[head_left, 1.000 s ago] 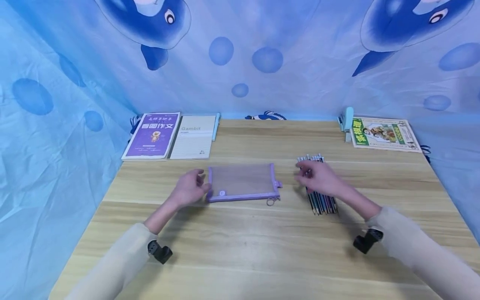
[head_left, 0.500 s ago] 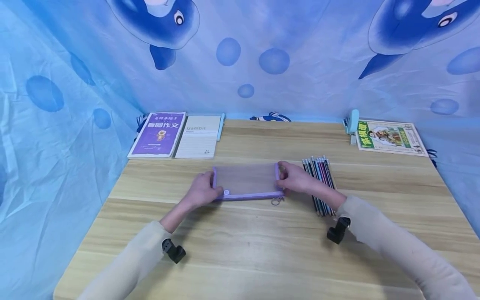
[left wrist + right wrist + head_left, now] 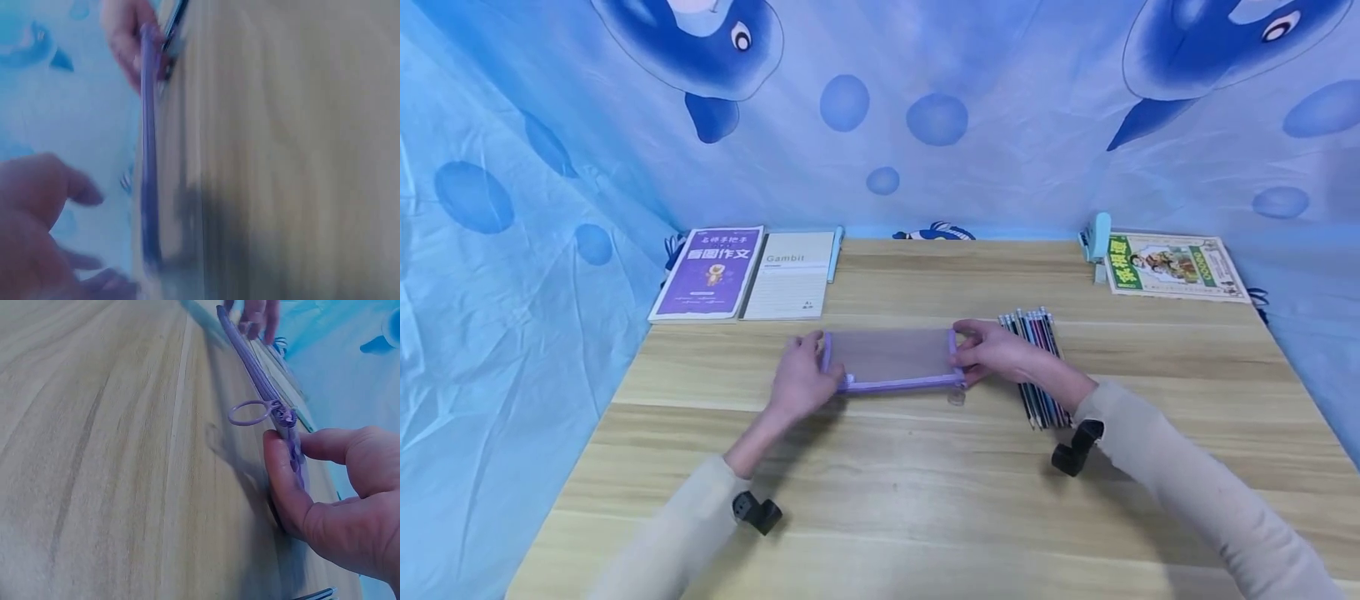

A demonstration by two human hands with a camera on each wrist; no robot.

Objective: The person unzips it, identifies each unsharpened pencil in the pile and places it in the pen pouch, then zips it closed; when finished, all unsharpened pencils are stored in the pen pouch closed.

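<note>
Wooden desk (image 3: 925,500): purple workbook (image 3: 706,272) and lined Gambit notebook (image 3: 790,275) far left; green picture book (image 3: 1172,267) far right; coloured pencils (image 3: 1037,367) mid-right; dolphin-print backdrop (image 3: 925,108).

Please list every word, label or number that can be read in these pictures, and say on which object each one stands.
"Gambit": on the notepad.
"看图作文": large white characters on the purple book; its smaller lines are too small to read.
Green book: the cover text is too blurred to read.
Pouch, pencils: no readable text.
</note>
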